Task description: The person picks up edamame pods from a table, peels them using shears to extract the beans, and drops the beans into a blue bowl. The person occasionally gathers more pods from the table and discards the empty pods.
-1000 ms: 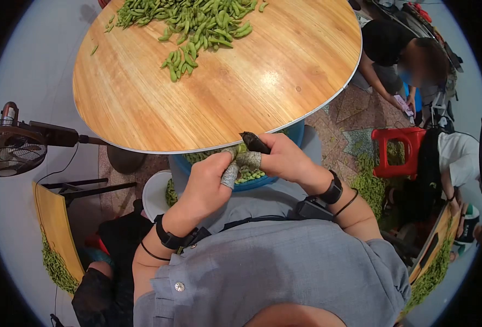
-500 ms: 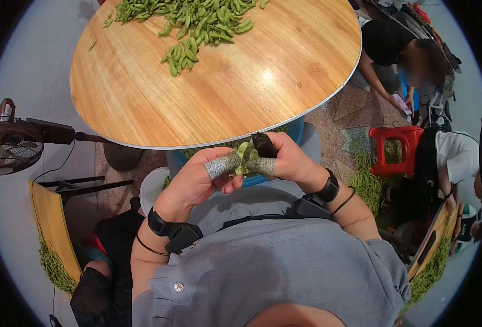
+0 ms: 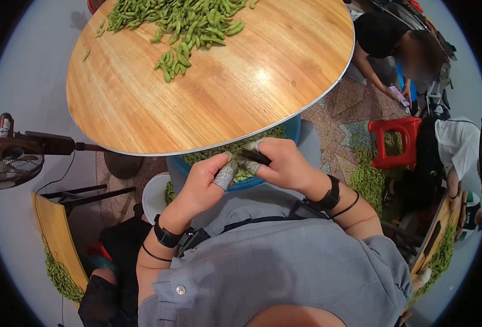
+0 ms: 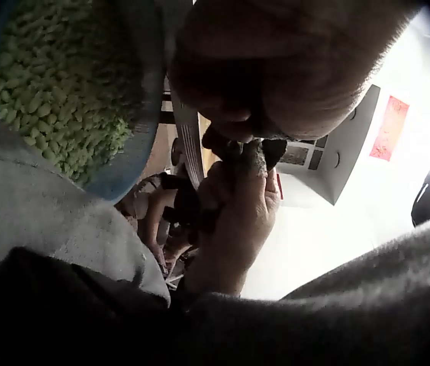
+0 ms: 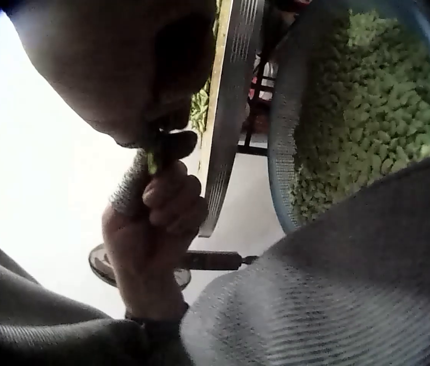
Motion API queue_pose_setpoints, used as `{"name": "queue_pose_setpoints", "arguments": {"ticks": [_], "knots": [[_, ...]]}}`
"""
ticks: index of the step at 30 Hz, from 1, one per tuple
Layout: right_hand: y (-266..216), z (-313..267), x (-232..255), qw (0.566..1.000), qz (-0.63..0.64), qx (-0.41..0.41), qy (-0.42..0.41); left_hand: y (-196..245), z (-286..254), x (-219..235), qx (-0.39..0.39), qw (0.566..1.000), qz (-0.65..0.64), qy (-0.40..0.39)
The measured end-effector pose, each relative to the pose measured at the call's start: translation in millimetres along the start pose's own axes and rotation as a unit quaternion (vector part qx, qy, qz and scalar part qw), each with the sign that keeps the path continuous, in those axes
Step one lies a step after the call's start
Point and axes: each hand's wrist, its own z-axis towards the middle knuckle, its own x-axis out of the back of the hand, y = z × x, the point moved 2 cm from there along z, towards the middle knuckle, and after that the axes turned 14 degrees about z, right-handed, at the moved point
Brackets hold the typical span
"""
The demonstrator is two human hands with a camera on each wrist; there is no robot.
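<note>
**Hands turned in, pod mostly hidden**

Left hand (image 3: 203, 182) has rolled knuckles-up from half a second ago; grip narrow, seemingly holding a green pod (image 5: 152, 162) at the fingertips. Right hand (image 3: 290, 163) alongside, fingers bent in; cannot tell what its grip holds. Blue basin (image 3: 294, 129) with beans (image 4: 54, 91) below both grips; more pods (image 3: 197, 24) on desk (image 3: 224, 98), beyond grips. Probably mid-pod, opening unfinished.
</note>
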Motion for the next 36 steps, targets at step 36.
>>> {"name": "queue_pose_setpoints", "arguments": {"ticks": [36], "knots": [[7.5,-5.8,-27.5,0.993,-0.026,-0.102,0.05,-63.7,-14.1,-12.2,0.152,0.986,-0.061,0.04]]}}
